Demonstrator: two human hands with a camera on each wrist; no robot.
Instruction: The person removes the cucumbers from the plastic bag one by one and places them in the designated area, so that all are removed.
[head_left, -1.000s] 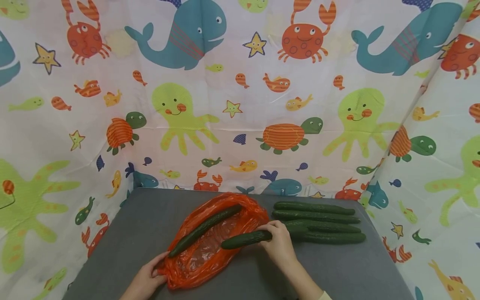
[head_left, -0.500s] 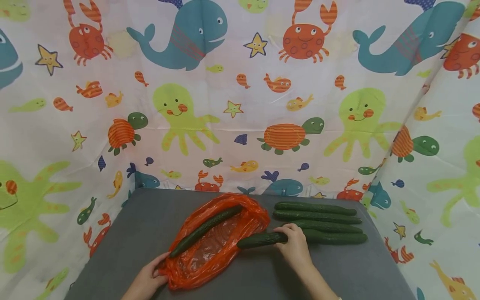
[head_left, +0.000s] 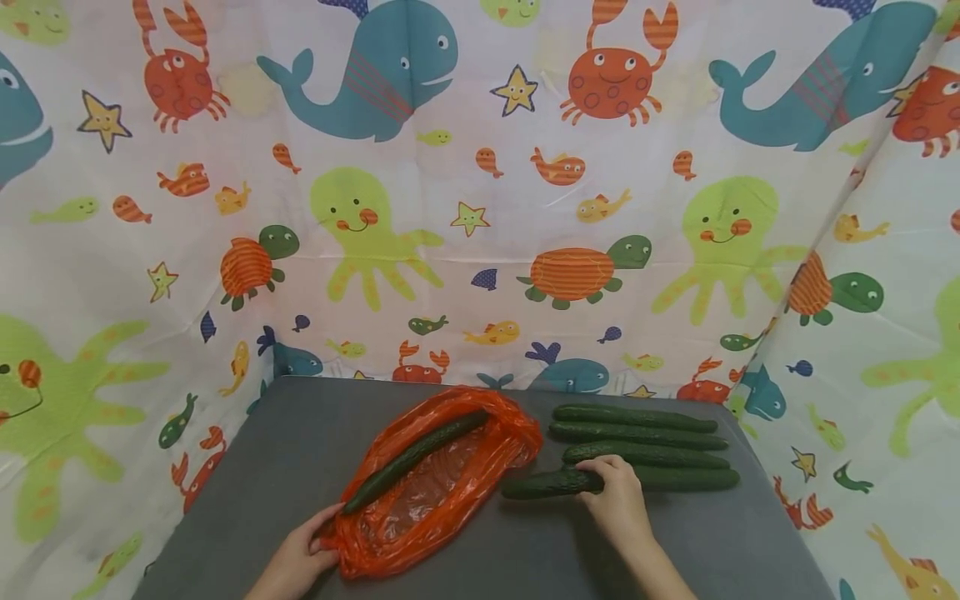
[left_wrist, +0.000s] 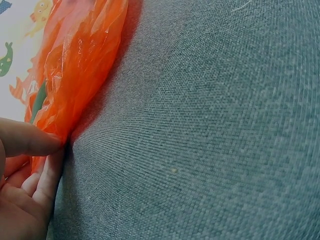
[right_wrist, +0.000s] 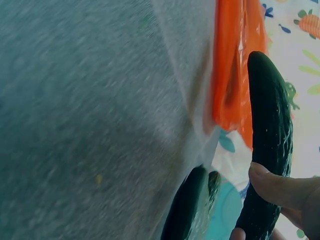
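In the head view, a dark green cucumber [head_left: 543,484] is gripped near its middle by my right hand [head_left: 617,498], its left end jutting toward the bag. The right wrist view shows the thumb and fingers round this cucumber [right_wrist: 270,115], which is lifted off the table. My left hand [head_left: 300,552] pinches the near left edge of an orange plastic bag [head_left: 397,550]; thumb and fingertips meet on the bunched film [left_wrist: 75,95] in the left wrist view. Another cucumber [head_left: 416,460] lies lengthwise on the spread bag, along its left side.
Several cucumbers [head_left: 637,435] lie side by side on the grey table [head_left: 300,442], right of the bag. The lowest one [head_left: 697,478] is partly hidden behind the right hand. A curtain [head_left: 480,283] printed with sea animals encloses the table at the back and sides.
My right hand has moved to the right with the cucumber, away from over the bag and toward the row of cucumbers. The left hand and the bag have stayed in place.
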